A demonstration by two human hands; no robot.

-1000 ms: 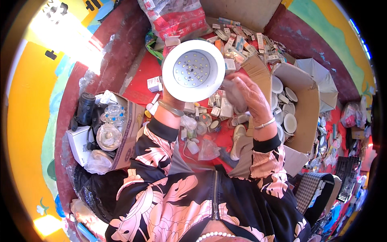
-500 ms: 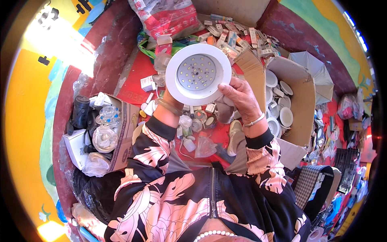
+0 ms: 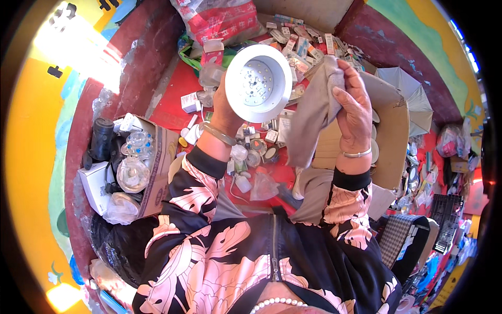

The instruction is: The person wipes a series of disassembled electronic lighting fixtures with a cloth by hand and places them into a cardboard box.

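Note:
A round white LED downlight [image 3: 259, 83] is held up in front of me, its face with small LED chips turned toward me. My left hand [image 3: 221, 107] grips it from behind at the left rim; most of those fingers are hidden by the lamp. To the right, my right hand [image 3: 354, 107] pinches a grey-brown cloth [image 3: 316, 112] near its top, and the cloth hangs down apart from the lamp. Behind my right hand stands an open cardboard box [image 3: 389, 125] with round white lamps in it, partly covered by hand and cloth.
At the left, another cardboard box [image 3: 159, 167] holds bagged items and a black cylinder [image 3: 103, 137]. Small cartons [image 3: 302, 47] lie heaped at the back beside a red-and-white sack [image 3: 222, 21]. Loose small parts and a plastic bag [image 3: 264, 187] lie on the red ground cover. A folded grey umbrella-like fabric [image 3: 410, 99] leans behind the right box.
My right hand has let go of the lamp's rim and moved right, raising the cloth beside it. The lamp has tilted and shifted slightly up in my left hand.

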